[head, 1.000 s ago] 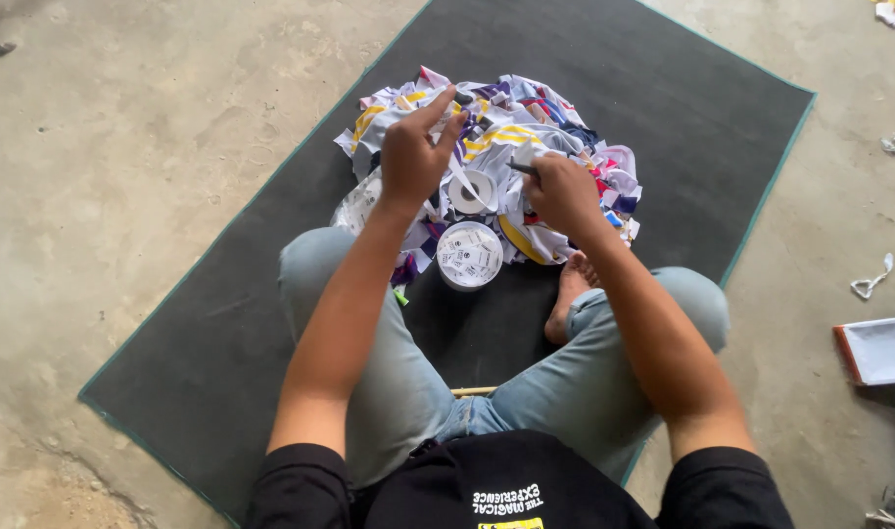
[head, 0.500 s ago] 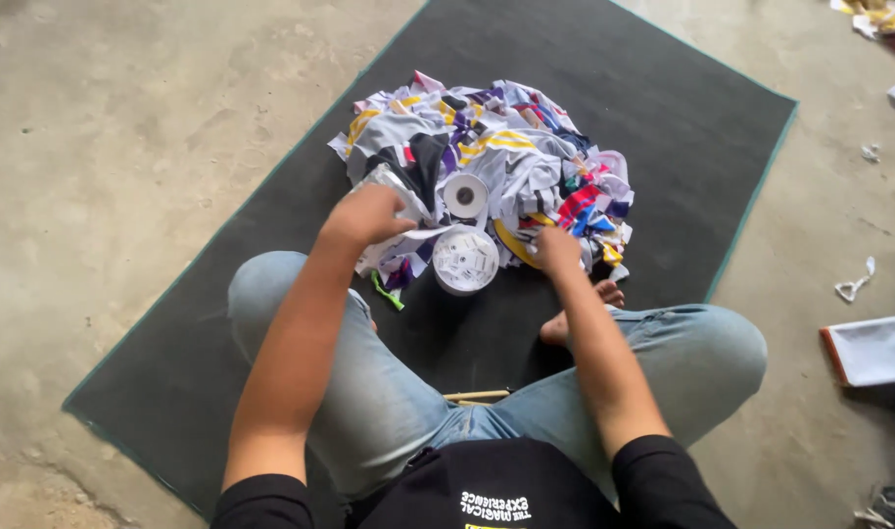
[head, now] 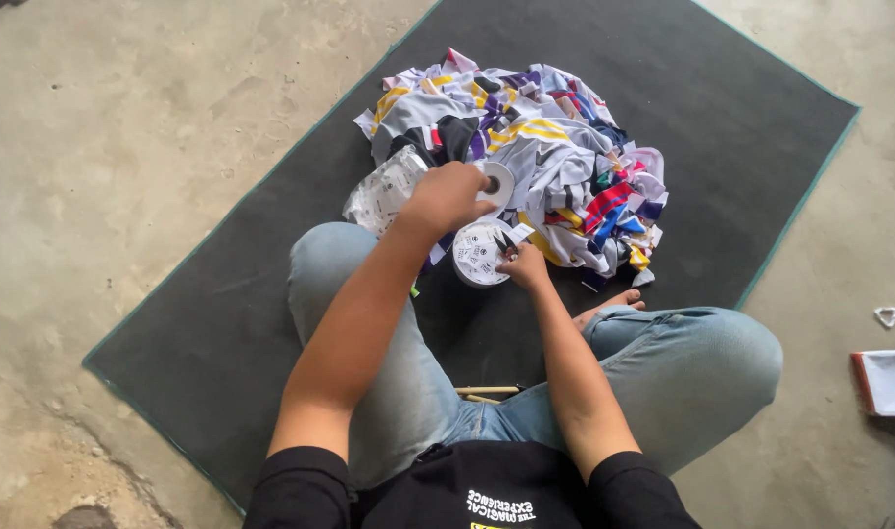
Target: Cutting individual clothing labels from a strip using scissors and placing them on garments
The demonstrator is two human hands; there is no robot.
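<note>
Sitting on dark mat (head: 222, 323) over concrete floor (head: 124, 118), left hand (head: 447, 196) grip pinching white roll (head: 494, 184), right hand (head: 524, 264) grip unclear.

The roll (head: 496, 182) is partly hidden by the left hand (head: 446, 196). The red-edged box (head: 886, 382) is cut off by the edge.

white tape roll (head: 494, 183) | upright | beside flat roll (head: 477, 255)
</note>
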